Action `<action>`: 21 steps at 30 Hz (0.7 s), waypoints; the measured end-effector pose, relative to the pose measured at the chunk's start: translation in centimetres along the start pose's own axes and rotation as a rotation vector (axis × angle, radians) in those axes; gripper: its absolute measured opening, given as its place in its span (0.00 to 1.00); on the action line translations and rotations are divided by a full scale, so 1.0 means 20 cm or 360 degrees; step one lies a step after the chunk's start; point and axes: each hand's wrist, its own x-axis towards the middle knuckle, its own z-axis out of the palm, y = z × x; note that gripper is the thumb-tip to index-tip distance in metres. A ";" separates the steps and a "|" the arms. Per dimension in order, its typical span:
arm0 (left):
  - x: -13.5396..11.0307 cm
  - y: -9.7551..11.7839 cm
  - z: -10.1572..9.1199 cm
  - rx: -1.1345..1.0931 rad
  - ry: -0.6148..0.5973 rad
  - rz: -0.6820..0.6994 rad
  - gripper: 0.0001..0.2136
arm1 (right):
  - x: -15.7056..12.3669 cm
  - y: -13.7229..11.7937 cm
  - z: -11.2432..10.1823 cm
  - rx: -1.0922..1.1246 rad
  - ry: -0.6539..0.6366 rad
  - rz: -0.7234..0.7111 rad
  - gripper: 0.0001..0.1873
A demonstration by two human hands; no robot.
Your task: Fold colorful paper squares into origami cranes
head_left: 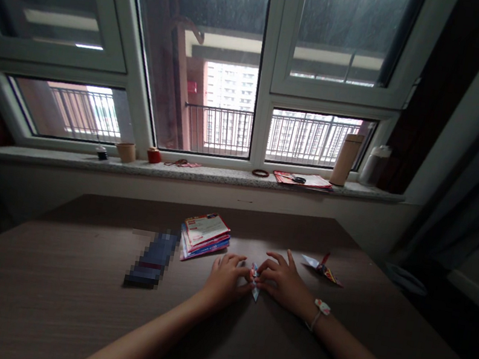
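Observation:
A small folded piece of patterned paper (255,280) lies on the brown table (61,309) between my hands. My left hand (225,280) pinches its left side with curled fingers. My right hand (284,282), with a bracelet at the wrist, presses and grips its right side, fingers partly spread over it. A finished folded paper figure (323,268) rests on the table just right of my right hand. A stack of coloured paper sheets (205,235) lies beyond my left hand.
A dark flat object (153,260), blurred out, lies left of the paper stack. The windowsill (221,176) carries two small cups (126,152), a tall cylinder (346,159), a jar (374,164), booklets (303,180) and a ring (261,173).

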 end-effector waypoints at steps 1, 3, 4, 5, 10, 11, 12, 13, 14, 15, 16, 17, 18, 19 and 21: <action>0.00 0.00 0.00 0.0009 0.0004 -0.0009 0.07 | 0.00 0.01 0.00 0.0014 -0.0007 0.0004 0.06; 0.00 0.00 0.01 0.0018 0.0018 -0.0015 0.07 | -0.01 0.01 0.01 0.0052 -0.0018 0.0023 0.06; -0.01 -0.01 0.02 0.0018 0.0031 -0.0011 0.07 | -0.01 0.02 0.01 0.0080 -0.0018 0.0039 0.06; -0.01 -0.01 0.02 0.0017 0.0047 0.0000 0.07 | -0.01 0.02 0.02 0.0113 -0.0018 0.0058 0.06; -0.02 -0.01 0.04 0.0001 0.0089 0.0016 0.07 | -0.03 0.02 0.04 0.0371 0.0023 0.0167 0.08; -0.02 -0.01 0.04 -0.0010 0.0082 0.0012 0.07 | -0.03 0.02 0.04 0.0421 0.0030 0.0180 0.08; -0.03 -0.01 0.04 -0.0023 0.0076 0.0012 0.07 | -0.03 0.03 0.05 0.0467 0.0038 0.0193 0.08; -0.03 0.00 0.04 -0.0034 0.0075 0.0016 0.07 | -0.03 0.04 0.05 0.0509 0.0044 0.0204 0.08; -0.03 0.00 0.04 -0.0042 0.0076 0.0025 0.07 | -0.03 0.05 0.06 0.0546 0.0046 0.0217 0.08; -0.03 0.00 0.04 -0.0048 0.0080 0.0034 0.07 | -0.03 0.06 0.06 0.0583 0.0054 0.0239 0.08; -0.03 0.00 0.03 -0.0052 0.0085 0.0045 0.07 | -0.02 0.07 0.07 0.0614 0.0071 0.0263 0.09; -0.03 0.00 0.03 -0.0057 0.0094 0.0056 0.07 | -0.02 0.08 0.07 0.0634 0.0097 0.0284 0.09; -0.03 0.00 0.03 -0.0062 0.0103 0.0068 0.07 | -0.02 0.09 0.08 0.0644 0.0116 0.0294 0.08; -0.03 0.00 0.04 -0.0069 0.0111 0.0077 0.07 | -0.02 0.10 0.08 0.0645 0.0130 0.0296 0.08; -0.03 -0.01 0.04 -0.0081 0.0125 0.0088 0.07 | -0.02 0.10 0.08 0.0628 0.0134 0.0282 0.08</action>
